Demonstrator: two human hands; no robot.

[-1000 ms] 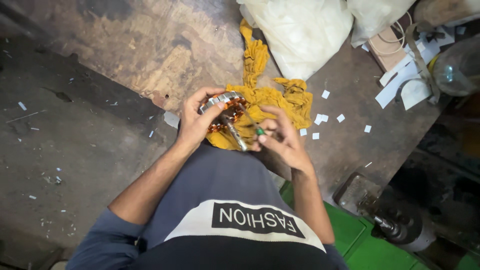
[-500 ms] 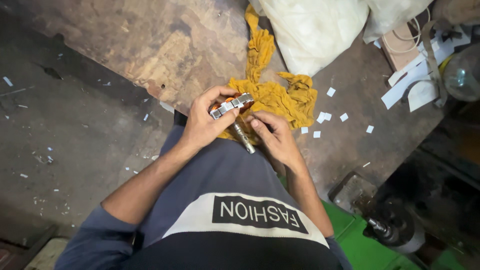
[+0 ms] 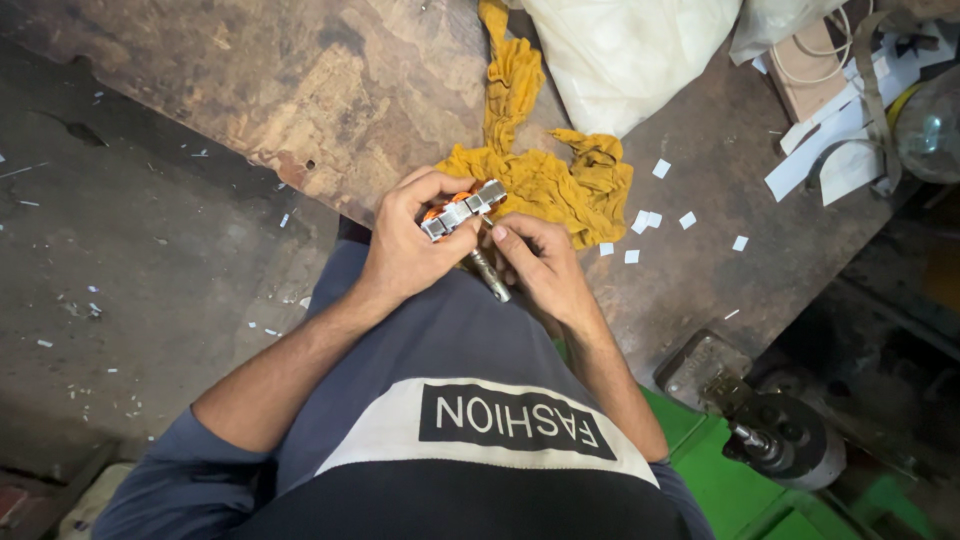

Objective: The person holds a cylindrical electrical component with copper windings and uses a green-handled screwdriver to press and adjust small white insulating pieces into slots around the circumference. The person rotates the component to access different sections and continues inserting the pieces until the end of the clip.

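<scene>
Head view, left hand: the left hand [image 3: 405,250] sits near the middle of the picture, its fingers [image 3: 430,185] curled round and pinching a small motor part [image 3: 462,210].
Motor part: a stubby metal block with ridged silver plates and orange-copper windings showing between them; it is held just above the counter's near edge, at about 12 o'clock from the person's chest.
Right hand: the right hand [image 3: 545,270] is at 3 o'clock of the left, touching it; its fingers are pressed together around a thin grey metal shaft [image 3: 490,275] that slants down toward 5 o'clock from the part.
Cloth: a crumpled mustard-yellow rag [image 3: 545,180], soft and creased, lies on the counter just behind both hands, with a long tail running toward 12 o'clock.
Counter: the counter [image 3: 330,90] is worn brown board, stained and patchy, with small white paper squares [image 3: 660,168] scattered at 2 o'clock of the hands.
Further back: a bulging white plastic bag [image 3: 630,55] at 1 o'clock; white paper strips [image 3: 830,150] at the far right.
Room: a grey, dusty concrete floor [image 3: 120,270] at 9 o'clock; a dark metal machine piece [image 3: 780,435] on green at 4 o'clock.
</scene>
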